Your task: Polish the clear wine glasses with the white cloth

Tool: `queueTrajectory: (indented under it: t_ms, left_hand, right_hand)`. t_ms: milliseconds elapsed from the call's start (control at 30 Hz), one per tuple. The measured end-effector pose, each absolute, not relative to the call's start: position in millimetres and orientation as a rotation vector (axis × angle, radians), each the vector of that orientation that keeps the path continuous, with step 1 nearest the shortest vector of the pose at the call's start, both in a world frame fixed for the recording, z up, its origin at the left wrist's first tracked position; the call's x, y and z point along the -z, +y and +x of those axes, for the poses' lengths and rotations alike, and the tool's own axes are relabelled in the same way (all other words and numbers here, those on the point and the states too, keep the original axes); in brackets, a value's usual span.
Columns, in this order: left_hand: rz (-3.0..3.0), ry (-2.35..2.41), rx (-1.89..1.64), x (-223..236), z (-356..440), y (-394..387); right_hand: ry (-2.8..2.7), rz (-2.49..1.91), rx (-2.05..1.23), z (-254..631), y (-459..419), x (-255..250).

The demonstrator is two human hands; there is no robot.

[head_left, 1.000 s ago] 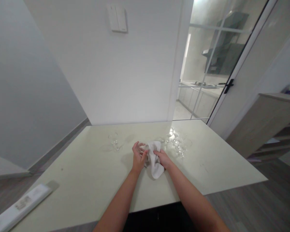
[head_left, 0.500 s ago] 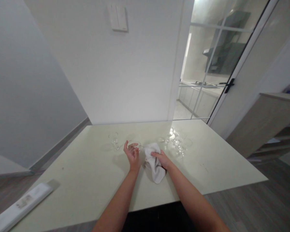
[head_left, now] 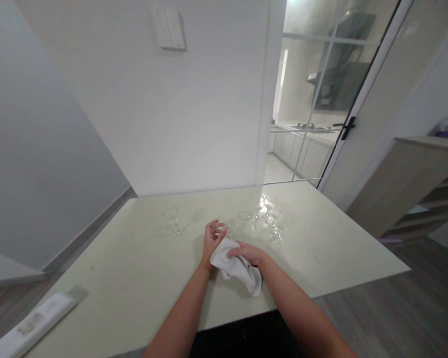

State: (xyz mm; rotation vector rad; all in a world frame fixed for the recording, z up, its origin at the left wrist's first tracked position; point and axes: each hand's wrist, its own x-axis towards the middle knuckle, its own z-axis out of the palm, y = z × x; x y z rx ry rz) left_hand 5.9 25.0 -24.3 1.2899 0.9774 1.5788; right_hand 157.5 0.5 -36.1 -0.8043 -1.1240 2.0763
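Observation:
My left hand (head_left: 212, 241) is curled around a clear glass (head_left: 229, 231), which is partly hidden by the fingers and hard to make out. My right hand (head_left: 251, 252) grips a crumpled white cloth (head_left: 236, 268), thumb on top. The cloth's upper left part lies against my left palm and wrist, just below the glass. To the left on the table stands a clear stemmed glass (head_left: 172, 219), apart from both hands. Several more clear glasses (head_left: 272, 221) are bunched together at the right, beyond my right hand.
The pale table (head_left: 142, 278) runs back to a white wall (head_left: 201, 124). A long white box (head_left: 32, 323) lies at its front left corner. At the right are a glazed door (head_left: 309, 104) and a wooden shelf unit (head_left: 418, 174).
My left hand has moved right with the glass. The cloth has shifted left and down, from beside the left hand to against its palm and wrist. The view has turned slightly.

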Motion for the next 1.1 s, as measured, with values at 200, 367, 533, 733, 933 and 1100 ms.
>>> queueTrajectory:
  t_ms: [200,367,533,733,933,1100]
  left_hand:
    - [1.295,0.909,-1.525,17.9,5.8,24.2]
    - [1.301,0.939,-1.510,24.1,3.1,28.0]
    - [1.314,1.010,-1.488,28.6,1.0,31.0]
    - [1.275,0.891,-1.460,33.9,2.7,33.1]
    - [1.470,0.959,-1.326,44.5,3.9,35.3]
    - [1.605,1.036,-1.322,44.8,4.5,36.6]
  right_hand:
    - [-1.181,-0.879,-1.985,149.0,4.5,35.2]
    - [-1.119,-0.843,-1.777,144.2,8.3,40.1]
    - [-1.046,-0.768,-1.624,145.8,12.2,38.6]
    - [-1.066,-0.746,-1.578,145.4,14.0,36.1]
    - [-0.963,-0.763,-1.445,143.3,16.5,39.1]
    - [-0.871,-0.803,-1.365,144.2,22.1,44.0]
